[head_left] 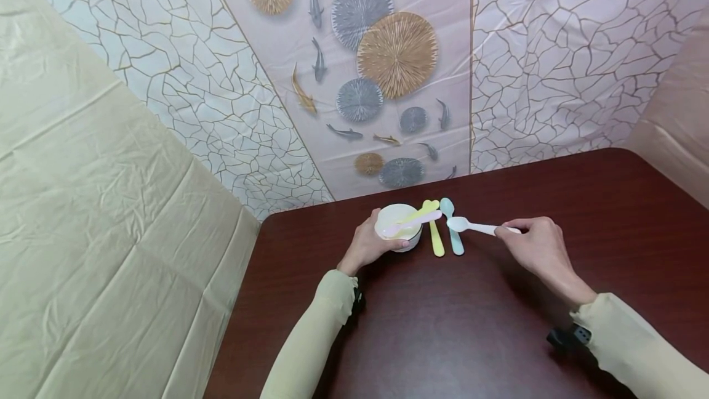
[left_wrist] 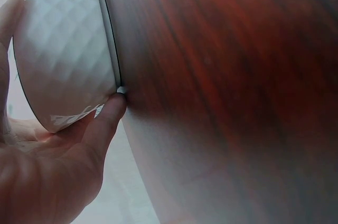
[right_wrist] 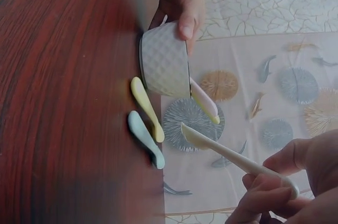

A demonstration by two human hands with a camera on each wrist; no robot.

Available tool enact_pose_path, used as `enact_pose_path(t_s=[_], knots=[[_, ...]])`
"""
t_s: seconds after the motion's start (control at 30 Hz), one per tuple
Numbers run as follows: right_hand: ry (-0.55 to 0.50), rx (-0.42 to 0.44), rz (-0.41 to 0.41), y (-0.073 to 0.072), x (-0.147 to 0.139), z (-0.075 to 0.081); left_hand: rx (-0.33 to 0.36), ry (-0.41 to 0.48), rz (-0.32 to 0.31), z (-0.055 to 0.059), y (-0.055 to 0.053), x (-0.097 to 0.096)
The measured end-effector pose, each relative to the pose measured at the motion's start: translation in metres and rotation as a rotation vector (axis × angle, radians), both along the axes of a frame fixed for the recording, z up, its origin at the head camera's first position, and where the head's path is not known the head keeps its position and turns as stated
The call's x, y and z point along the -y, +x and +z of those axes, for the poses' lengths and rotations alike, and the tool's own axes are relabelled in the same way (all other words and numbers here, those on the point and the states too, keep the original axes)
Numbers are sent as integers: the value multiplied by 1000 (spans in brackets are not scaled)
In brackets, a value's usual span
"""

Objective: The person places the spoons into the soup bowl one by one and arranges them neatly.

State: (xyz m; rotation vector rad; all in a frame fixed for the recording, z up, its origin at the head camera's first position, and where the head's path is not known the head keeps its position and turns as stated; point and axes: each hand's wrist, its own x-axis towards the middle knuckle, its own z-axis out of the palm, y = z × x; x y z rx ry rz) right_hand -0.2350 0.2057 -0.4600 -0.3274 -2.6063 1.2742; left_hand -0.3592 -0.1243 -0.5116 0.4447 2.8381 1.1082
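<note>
My left hand (head_left: 367, 243) grips a white bowl (left_wrist: 66, 44) with a quilted outer wall, fingers and thumb on opposite sides. Inside the bowl a pink spoon (head_left: 428, 218) and a yellow one lean, handles sticking out over the rim toward the right. In my right hand (head_left: 538, 250) a white spoon (head_left: 480, 228) is pinched by its handle end, its head pointing left above the table. Just right of the bowl, a yellow spoon (head_left: 437, 242) and a light blue spoon (head_left: 456, 242) lie side by side on the table. The white spoon's head is close to the blue one.
The dark red-brown wooden table (head_left: 432, 331) carries all of this. Behind its far edge hangs a patterned cloth (head_left: 310, 159) with fish and round leaf shapes. A beige cloth (head_left: 138, 251) covers the left side. Black straps with devices sit on both wrists.
</note>
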Motion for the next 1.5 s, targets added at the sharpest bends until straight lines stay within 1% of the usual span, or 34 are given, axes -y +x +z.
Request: enact_pose_path(t_s=[0.17,0.37,0.6,0.9,1.23,1.5], knots=[[-15,16,8,0,2,4,-2,-7,3,0,0,0],[-16,-2,13,2,6,6,-7,-9,2,0,0,0],[-56,15,25,2,11,9,4,2,3,1,0,1],[-96,34,53,1,19,12,10,-10,8,1,0,1],[-151,65,85,-4,29,15,6,13,3,-1,-2,0],[-187,98,109,-12,38,15,8,21,4,-1,-1,0]])
